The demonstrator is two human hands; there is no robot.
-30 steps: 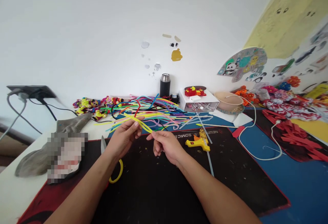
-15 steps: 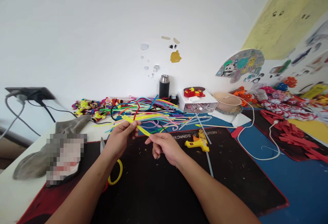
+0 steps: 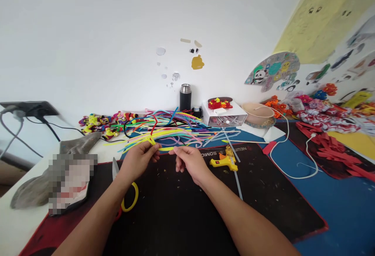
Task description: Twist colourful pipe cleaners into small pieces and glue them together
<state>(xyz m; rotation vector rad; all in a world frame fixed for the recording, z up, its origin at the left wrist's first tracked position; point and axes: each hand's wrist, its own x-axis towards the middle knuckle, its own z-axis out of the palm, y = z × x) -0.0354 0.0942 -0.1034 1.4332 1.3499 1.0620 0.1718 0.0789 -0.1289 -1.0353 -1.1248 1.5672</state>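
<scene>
A yellow pipe cleaner (image 3: 166,149) runs almost level between my two hands above the black mat (image 3: 175,217). My left hand (image 3: 140,160) pinches it, and a small bend of yellow stands up above the thumb. My right hand (image 3: 189,162) holds the other end between thumb and forefinger, its remaining fingers curled loosely. Just behind the left fingers rises a red pipe cleaner (image 3: 152,125); I cannot tell whether it is joined to the yellow one. Scissors (image 3: 134,199) with red and yellow handles lie partly hidden under my left forearm.
Behind my hands lies a heap of coloured pipe cleaners (image 3: 175,133). A yellow glue gun (image 3: 226,161) rests to the right, near a white drawer box (image 3: 240,114) and a black flask (image 3: 185,99). At left are a phone (image 3: 72,187) and grey cloth (image 3: 32,191).
The yellow pipe cleaner has gone from slanting down rightward to nearly level, with its left end now bent up above my left hand. The view has shifted slightly.
</scene>
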